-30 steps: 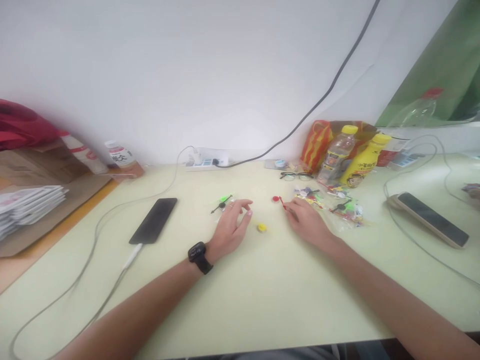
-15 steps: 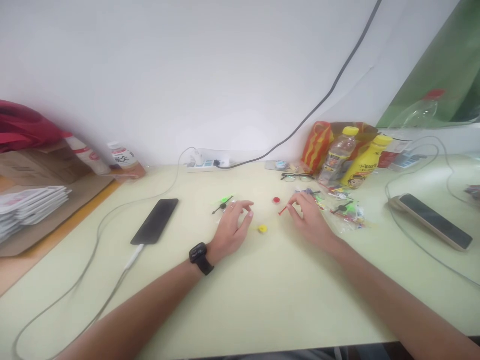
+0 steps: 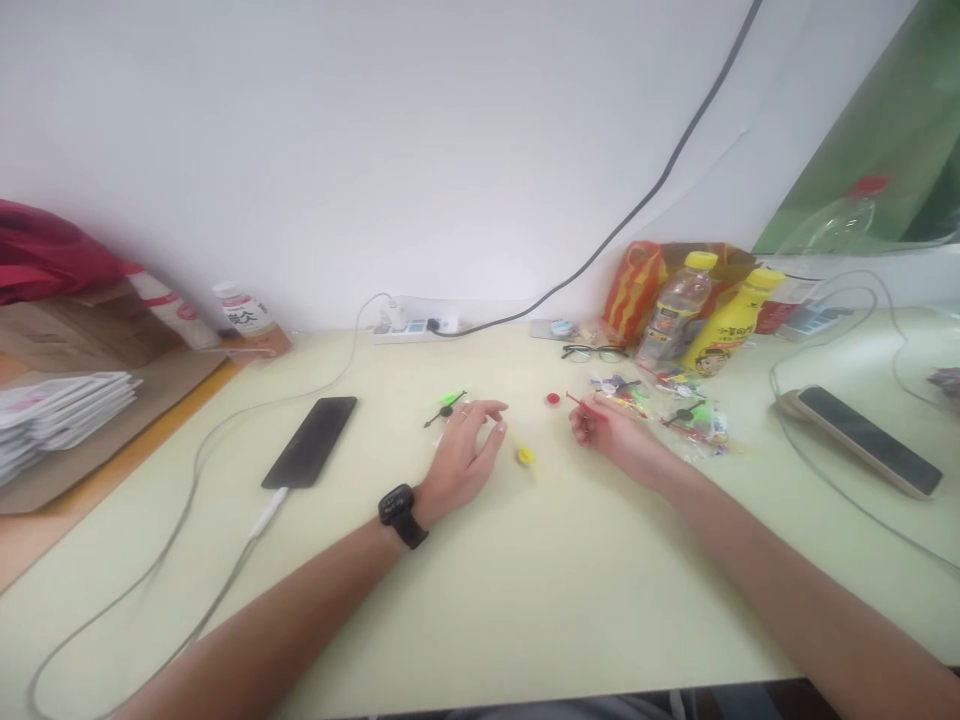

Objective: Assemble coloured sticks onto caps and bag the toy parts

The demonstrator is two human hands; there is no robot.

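My left hand point(image 3: 461, 452) rests on the pale green table point(image 3: 480, 600) with its fingers spread, holding nothing; a black watch point(image 3: 400, 514) sits on its wrist. Just beyond its fingertips lies a small green and black spinning top point(image 3: 447, 403). A yellow disc point(image 3: 524, 456) lies between my hands. My right hand point(image 3: 611, 437) is curled, pinching a thin red stick point(image 3: 583, 406) that points up and left. A red disc point(image 3: 553, 399) lies left of that stick. A clear bag of small colourful plastic parts point(image 3: 675, 413) lies right of my right hand.
A black phone point(image 3: 310, 441) on a white cable lies left. A power strip point(image 3: 415, 321) is by the wall. Glasses point(image 3: 591, 352), two yellow-capped bottles point(image 3: 701, 310) and a red bag stand back right. Another phone point(image 3: 862, 438) lies right; cardboard and stacked packets sit far left.
My right hand has drawn back from the bag and curled, turning the red stick from pointing down-left to up-left. My left hand has stayed put.
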